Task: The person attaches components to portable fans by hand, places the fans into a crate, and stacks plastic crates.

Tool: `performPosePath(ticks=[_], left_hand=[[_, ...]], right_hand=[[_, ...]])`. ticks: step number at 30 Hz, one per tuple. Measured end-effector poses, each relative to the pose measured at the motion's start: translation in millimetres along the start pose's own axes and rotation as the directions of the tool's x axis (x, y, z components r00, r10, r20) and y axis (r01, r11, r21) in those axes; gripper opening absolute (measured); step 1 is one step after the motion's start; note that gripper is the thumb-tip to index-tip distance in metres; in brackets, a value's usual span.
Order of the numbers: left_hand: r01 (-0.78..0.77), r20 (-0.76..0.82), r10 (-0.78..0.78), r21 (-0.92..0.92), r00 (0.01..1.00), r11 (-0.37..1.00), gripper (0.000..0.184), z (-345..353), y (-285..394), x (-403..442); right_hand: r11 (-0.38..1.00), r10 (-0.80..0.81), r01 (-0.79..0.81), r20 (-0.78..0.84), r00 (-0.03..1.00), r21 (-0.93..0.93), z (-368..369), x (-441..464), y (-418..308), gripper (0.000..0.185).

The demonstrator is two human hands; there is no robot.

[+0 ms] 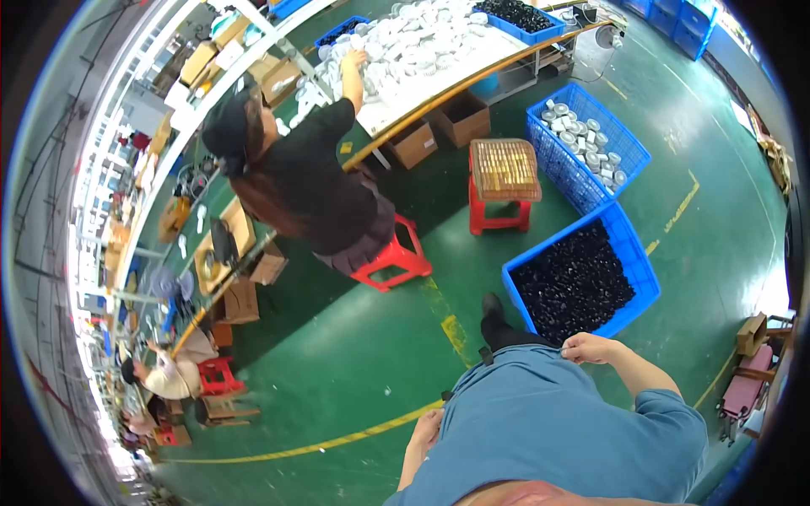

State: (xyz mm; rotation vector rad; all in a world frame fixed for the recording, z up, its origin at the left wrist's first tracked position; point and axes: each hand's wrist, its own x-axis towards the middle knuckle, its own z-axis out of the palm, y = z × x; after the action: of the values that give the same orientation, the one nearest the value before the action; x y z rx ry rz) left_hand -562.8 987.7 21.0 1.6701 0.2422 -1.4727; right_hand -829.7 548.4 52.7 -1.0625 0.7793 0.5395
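Observation:
My right hand (588,347) pinches the lower hem of the blue shirt (540,422) that I wear. My left hand (428,427) is at the shirt's left edge with its fingers curled; the cloth partly hides them, and I cannot make out what they hold. Two small black pieces show along the shirt's left edge. Just ahead of my right hand, a blue crate (648,282) full of small black parts stands on the floor beside my dark shoe (492,308).
A blue basket (629,156) with white round parts touches the crate. A red stool (499,215) with a slatted top stands nearby. On another red stool (396,266), a co-worker (304,177) reaches over a table (392,118) piled with white parts. Cardboard boxes (464,118) sit under it.

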Motion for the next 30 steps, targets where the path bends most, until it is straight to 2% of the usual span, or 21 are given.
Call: performPosePath(ticks=[2,4,6,8,10,12,13,14,16,17,19,21,22,23,25,26,28,29,30], left_hand=[[-0.028,-0.039,0.027,-0.025,0.999,0.999,0.021,5.9,71.0,29.8],[-0.106,-0.063,0.108,0.04,0.992,0.994,0.017,8.0,136.2,60.8],[-0.187,-0.105,0.19,0.034,0.976,0.982,0.015,-13.3,175.1,115.3],[-0.195,-0.23,0.192,0.012,0.954,0.981,0.016,-15.4,231.9,149.9],[-0.221,-0.269,0.223,0.035,0.937,0.975,0.017,-16.3,286.4,184.0],[-0.165,-0.252,0.17,0.039,0.953,0.985,0.018,-19.7,335.0,213.4],[-0.129,-0.243,0.133,0.035,0.961,0.991,0.018,-20.2,360.9,230.5],[-0.122,-0.233,0.131,0.051,0.964,0.991,0.018,-18.1,388.9,245.8],[-0.238,-0.191,0.27,0.175,0.944,0.955,0.019,-9.4,445.8,273.9],[-0.236,-0.174,0.267,0.183,0.948,0.954,0.019,-6.5,472.3,294.4],[-0.456,-0.01,0.499,0.393,0.866,0.799,0.023,-5.2,523.3,335.3],[-0.479,0.062,0.506,0.438,0.861,0.761,0.024,4.8,566.6,371.4],[-0.504,0.116,0.519,0.486,0.847,0.714,0.025,7.8,582.4,384.6],[-0.501,0.132,0.505,0.48,0.853,0.72,0.025,12.6,596.4,397.2],[-0.461,0.135,0.455,0.47,0.88,0.753,0.026,10.3,601.3,420.4],[-0.424,0.078,0.435,0.428,0.897,0.798,0.028,9.6,602.0,427.0],[-0.189,0.007,0.211,0.474,0.977,0.86,0.031,-2.8,593.2,454.2],[-0.188,0.001,0.212,0.465,0.977,0.865,0.031,-4.6,600.1,459.1],[-0.06,0.013,0.06,0.417,0.998,0.907,0.033,-5.2,608.5,465.6]], right_hand=[[0.977,0.05,-0.051,0.013,0.999,0.207,-23.5,17.3,-30.1,0.014],[0.959,0.116,-0.112,0.001,0.993,0.261,-54.6,38.0,-55.9,0.015],[0.997,0.003,0.001,-0.041,0.999,0.078,-73.3,50.0,-88.1,0.016],[0.996,0.082,-0.087,-0.265,0.961,-0.005,-101.0,78.5,-102.4,0.021],[0.992,0.029,-0.084,-0.472,0.881,-0.096,-129.3,108.8,-113.9,0.022],[0.997,0.032,0.016,-0.639,0.769,0.069,-142.9,132.5,-134.0,0.023],[0.99,0.083,0.019,-0.68,0.729,0.14,-148.3,146.6,-147.1,0.022],[0.987,0.094,0.021,-0.685,0.723,0.158,-152.0,164.8,-159.1,0.022],[0.978,0.136,0.016,-0.693,0.708,0.208,-159.2,204.0,-185.1,0.021],[0.975,0.142,0.011,-0.668,0.731,0.22,-162.8,223.7,-204.2,0.021],[0.973,0.138,0.014,-0.632,0.763,0.229,-166.9,264.0,-249.8,0.021],[0.975,0.154,-0.019,-0.605,0.781,0.223,-178.7,292.0,-292.5,0.02],[0.997,0.017,-0.06,-0.662,0.749,-0.042,-179.9,304.3,-319.6,0.02],[0.946,-0.14,-0.103,-0.672,0.728,-0.309,-184.4,317.4,-349.2,0.02],[0.942,-0.163,-0.091,-0.675,0.719,-0.324,-192.0,330.2,-402.1,0.021],[0.942,-0.191,-0.069,-0.692,0.696,-0.329,-196.3,337.1,-426.7,0.022],[0.948,-0.179,-0.066,-0.696,0.695,-0.311,-207.4,354.3,-456.5,0.022],[0.943,-0.176,-0.083,-0.698,0.694,-0.321,-214.1,361.9,-468.5,0.022],[0.938,-0.175,-0.099,-0.702,0.69,-0.331,-222.0,368.6,-480.5,0.022]])
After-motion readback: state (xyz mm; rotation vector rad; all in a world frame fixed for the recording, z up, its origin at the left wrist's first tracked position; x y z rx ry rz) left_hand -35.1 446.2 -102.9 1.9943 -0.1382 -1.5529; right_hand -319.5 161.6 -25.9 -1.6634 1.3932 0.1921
